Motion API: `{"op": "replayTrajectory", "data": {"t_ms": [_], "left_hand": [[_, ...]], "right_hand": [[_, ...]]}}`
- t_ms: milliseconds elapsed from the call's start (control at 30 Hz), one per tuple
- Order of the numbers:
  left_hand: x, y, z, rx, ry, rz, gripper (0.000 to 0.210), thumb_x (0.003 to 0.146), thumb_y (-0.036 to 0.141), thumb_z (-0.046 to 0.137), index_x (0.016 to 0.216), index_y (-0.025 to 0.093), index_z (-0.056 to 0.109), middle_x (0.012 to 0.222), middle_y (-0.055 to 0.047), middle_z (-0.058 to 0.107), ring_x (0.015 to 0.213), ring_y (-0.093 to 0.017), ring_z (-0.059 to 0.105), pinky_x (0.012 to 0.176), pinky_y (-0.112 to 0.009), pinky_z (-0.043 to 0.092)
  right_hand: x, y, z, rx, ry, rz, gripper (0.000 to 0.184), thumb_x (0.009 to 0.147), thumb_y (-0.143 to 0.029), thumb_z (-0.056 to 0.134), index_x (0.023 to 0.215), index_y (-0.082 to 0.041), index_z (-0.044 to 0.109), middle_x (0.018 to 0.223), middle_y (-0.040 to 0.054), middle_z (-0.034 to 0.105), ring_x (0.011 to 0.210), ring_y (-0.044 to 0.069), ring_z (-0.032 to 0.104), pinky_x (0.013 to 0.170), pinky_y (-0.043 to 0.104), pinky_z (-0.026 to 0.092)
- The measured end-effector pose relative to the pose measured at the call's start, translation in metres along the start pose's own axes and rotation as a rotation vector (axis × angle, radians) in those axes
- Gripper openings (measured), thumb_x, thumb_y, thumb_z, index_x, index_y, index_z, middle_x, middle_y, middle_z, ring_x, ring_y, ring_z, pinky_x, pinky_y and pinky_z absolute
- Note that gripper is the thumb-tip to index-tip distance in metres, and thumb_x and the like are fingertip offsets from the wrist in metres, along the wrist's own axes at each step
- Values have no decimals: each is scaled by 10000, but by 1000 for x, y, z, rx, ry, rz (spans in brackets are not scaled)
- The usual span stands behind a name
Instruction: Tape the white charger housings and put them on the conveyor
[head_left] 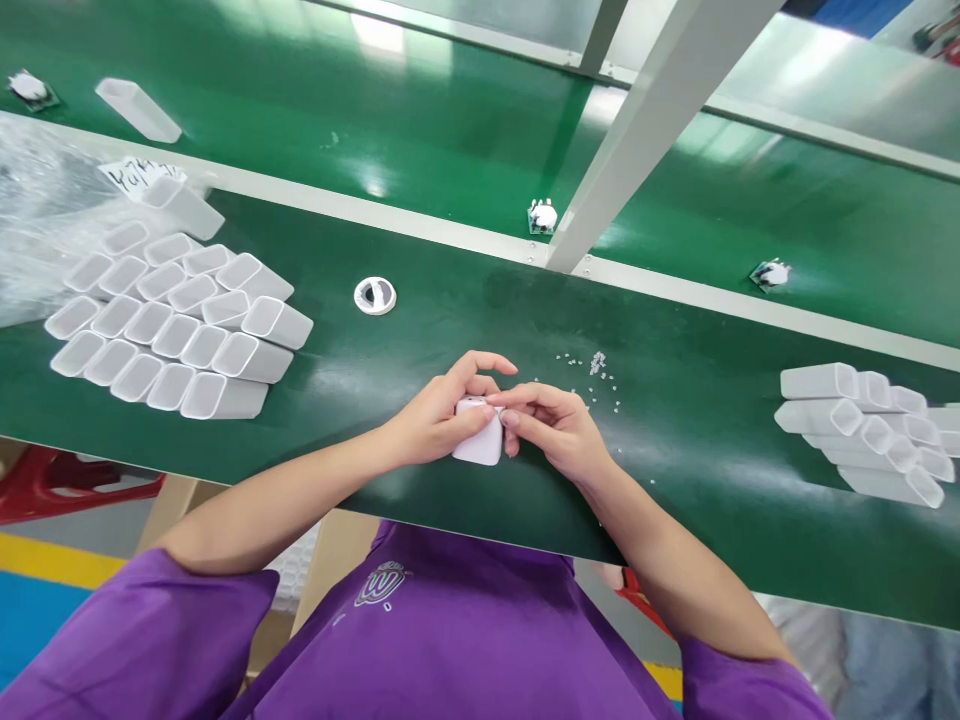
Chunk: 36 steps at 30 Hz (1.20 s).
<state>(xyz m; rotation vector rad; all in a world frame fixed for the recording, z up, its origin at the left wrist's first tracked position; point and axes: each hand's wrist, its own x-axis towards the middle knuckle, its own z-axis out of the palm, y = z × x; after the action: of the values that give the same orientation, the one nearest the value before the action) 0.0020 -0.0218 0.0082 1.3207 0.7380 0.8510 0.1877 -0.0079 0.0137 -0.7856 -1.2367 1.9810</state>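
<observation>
A white plastic casing with rounded corners sits between my hands near the front of the green bench. My left hand is closed around it, thumb on the near face and index finger stretched out beyond. My right hand is at the casing's upper right corner, thumb and index finger pinched together there. Whatever small thing that pinch may hold is hidden. Just beyond the right hand, tiny transparent pieces lie scattered, some of them heaped.
Several white hollow casings are stacked at left, beside plastic wrap. More casings lie at right. A white round roll rests farther back. Past a metal rail, small circuit boards sit on the belt. A slanted post rises there.
</observation>
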Motion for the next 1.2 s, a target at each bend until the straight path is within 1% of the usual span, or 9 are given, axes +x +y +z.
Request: {"op": "replayTrajectory", "data": {"t_ms": [133, 367, 500, 633, 800, 933, 1067, 1200], "left_hand": [[0, -1, 0, 2, -6, 24, 342, 950, 346, 474, 1249, 214, 374, 819, -40, 708, 692, -169, 689, 579, -242, 511], [1, 1, 0, 78, 24, 72, 322, 947, 331, 482, 1226, 193, 397, 782, -29, 700, 630, -140, 671, 530, -199, 469], [1, -1, -1, 153, 45, 66, 330, 936, 305, 485, 1232, 190, 397, 809, -30, 699, 639, -136, 670, 553, -206, 483], [0, -2, -2, 177, 54, 49, 351, 924, 305, 492, 1245, 201, 395, 847, -25, 696, 665, -140, 679, 588, -219, 507], [1, -2, -2, 209, 82, 89, 367, 906, 312, 520, 1243, 204, 422, 840, -18, 690, 644, -125, 659, 561, -198, 471], [2, -1, -2, 215, 80, 102, 372, 911, 323, 521, 1250, 207, 420, 837, -16, 683, 642, -120, 657, 568, -197, 474], [3, -2, -2, 168, 67, 76, 382, 908, 334, 545, 1249, 210, 423, 826, -16, 677, 645, -128, 665, 559, -197, 487], [4, -3, 0, -4, 17, 82, 367, 927, 337, 534, 1246, 215, 401, 814, -17, 663, 652, -148, 686, 555, -216, 525]], "right_hand": [[0, -1, 1, -12, 10, 5, 189, 821, -320, 725, 958, -189, 728, 624, -34, 628, 528, 73, 582, 551, 208, 520], [-2, -3, 3, -83, 34, -5, 206, 831, -342, 711, 967, -188, 726, 624, -28, 621, 526, 78, 580, 542, 210, 518], [-4, -2, 5, -167, 65, -60, 201, 860, -345, 676, 985, -194, 721, 669, -17, 628, 541, 78, 592, 534, 202, 518], [-6, -1, 6, -262, 86, -119, 215, 882, -361, 644, 998, -195, 717, 713, -6, 635, 555, 82, 595, 536, 209, 521], [-5, 0, 8, -263, 80, -142, 206, 895, -350, 627, 1004, -195, 709, 719, -9, 634, 543, 75, 587, 529, 205, 516], [-5, 0, 8, -266, 78, -158, 194, 900, -332, 619, 1003, -193, 707, 720, -11, 631, 543, 72, 586, 532, 201, 513], [-5, 0, 8, -288, 86, -156, 215, 901, -358, 615, 1005, -193, 705, 758, 0, 649, 554, 75, 588, 542, 207, 519], [-5, -1, 8, -242, 72, -137, 221, 914, -357, 596, 1013, -188, 698, 687, -15, 625, 546, 78, 585, 546, 209, 523]]}}
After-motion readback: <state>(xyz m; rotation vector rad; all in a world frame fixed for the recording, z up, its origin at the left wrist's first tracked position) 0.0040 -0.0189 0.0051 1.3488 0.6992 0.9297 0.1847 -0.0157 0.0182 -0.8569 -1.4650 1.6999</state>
